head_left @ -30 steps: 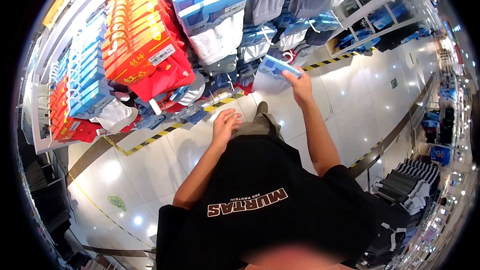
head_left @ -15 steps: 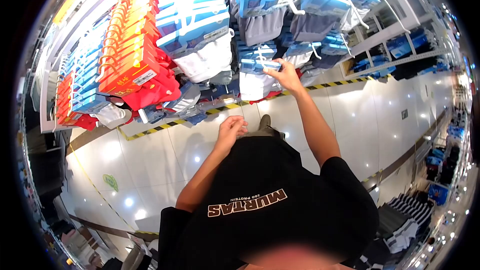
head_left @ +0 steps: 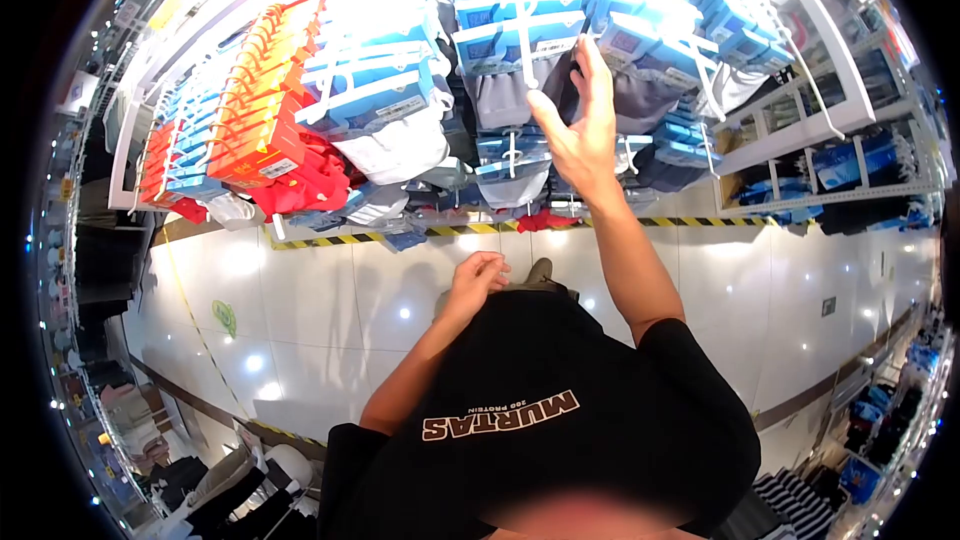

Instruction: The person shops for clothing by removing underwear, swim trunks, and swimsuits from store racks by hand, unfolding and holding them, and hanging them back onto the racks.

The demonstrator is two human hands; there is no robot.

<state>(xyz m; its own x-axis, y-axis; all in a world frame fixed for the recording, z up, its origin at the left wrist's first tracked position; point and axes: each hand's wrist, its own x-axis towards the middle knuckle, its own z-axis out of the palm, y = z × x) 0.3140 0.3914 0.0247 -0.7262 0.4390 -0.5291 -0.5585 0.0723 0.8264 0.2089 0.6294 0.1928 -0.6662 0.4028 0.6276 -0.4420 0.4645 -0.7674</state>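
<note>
My right hand (head_left: pixel 582 130) is raised to the rack, thumb and fingers spread apart with nothing between them. Its thumb is at the tip of a white display hook (head_left: pixel 528 50), and the fingers overlap the edge of the blue packaging cards (head_left: pixel 550 35) in this view. Grey folded garments (head_left: pixel 505 102) hang under those cards. Below the wrist, a lower row holds more blue-carded packs (head_left: pixel 507 152) with white cloth. My left hand (head_left: pixel 476 282) hovers low in front of my body, its fingers loosely bent and empty.
Red-orange carded packs (head_left: pixel 258 150) with red garments hang on the left, beside blue-carded white garments (head_left: pixel 395 150). A white rack frame (head_left: pixel 800 135) stands at the right. Yellow-black tape (head_left: pixel 640 224) runs along the tiled floor (head_left: pixel 300 310) under the display.
My right hand has let go of the lower blue pack and moved up to the upper row, its fingers now spread. The left hand remains low in front of me.
</note>
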